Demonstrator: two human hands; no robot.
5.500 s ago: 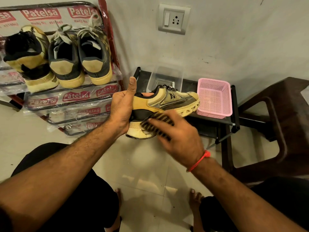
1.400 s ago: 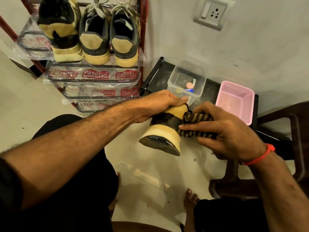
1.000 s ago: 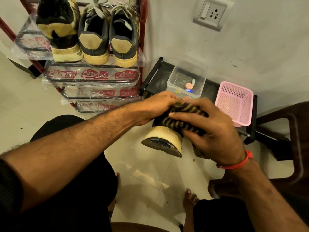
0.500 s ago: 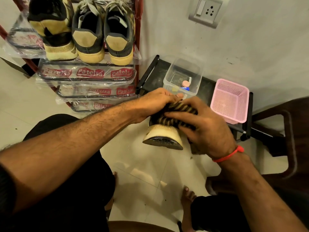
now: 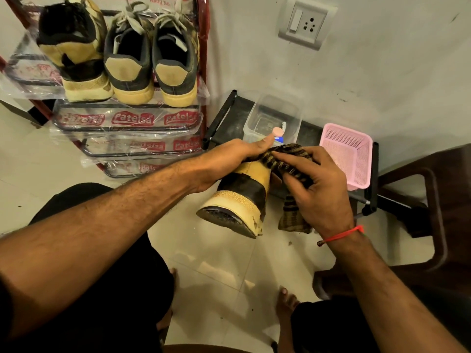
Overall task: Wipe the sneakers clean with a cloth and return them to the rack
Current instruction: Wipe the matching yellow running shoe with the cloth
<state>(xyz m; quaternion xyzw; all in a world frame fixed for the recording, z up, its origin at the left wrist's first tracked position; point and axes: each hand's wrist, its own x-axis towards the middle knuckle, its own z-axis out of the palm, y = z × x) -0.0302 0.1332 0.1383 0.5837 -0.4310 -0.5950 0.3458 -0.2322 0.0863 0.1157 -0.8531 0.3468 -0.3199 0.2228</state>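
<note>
- Tan-and-black sneaker (image 5: 240, 193) held in mid-air, heel and sole toward the camera, clamped under the left hand (image 5: 229, 161), fingers wrapped over the collar, thumb lying along the top.
- Striped cloth (image 5: 285, 159) pinched against the upper by right hand (image 5: 316, 189) fingers, loose tail hanging below the palm.
- Risk: hard rubbing against a one-handed hold, likely to twist the sneaker free, down to the floor.
- Risk: just beyond the fingertips, clear container (image 5: 274, 118); wide strokes could knock it.
- Rack (image 5: 127, 121) well left, three shoes (image 5: 122, 54) there already.
</note>
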